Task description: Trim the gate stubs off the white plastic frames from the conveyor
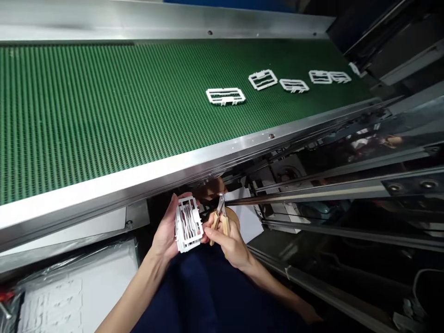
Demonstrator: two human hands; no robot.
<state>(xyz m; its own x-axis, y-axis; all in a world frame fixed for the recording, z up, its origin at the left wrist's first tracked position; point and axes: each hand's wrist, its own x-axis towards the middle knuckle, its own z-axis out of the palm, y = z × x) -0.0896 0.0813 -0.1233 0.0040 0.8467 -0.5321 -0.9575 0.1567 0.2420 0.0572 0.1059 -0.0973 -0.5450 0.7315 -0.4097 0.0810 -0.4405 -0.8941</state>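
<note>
- Below the conveyor's near steel rail (pixel 138 185), left hand (pixel 166 231) clamped a white plastic frame (pixel 188 224), fingers wrapped around its edge.
- Just beside it, right hand (pixel 229 243) closed on wood-handled nippers (pixel 218 222), tips near the frame.
- Toward lower left, film-wrapped white sheets (pixel 76 296) lay below the rail.
- Beyond, five white frames (pixel 262 79) lay on the green conveyor belt (pixel 104 115), toward its far right edge.
</note>
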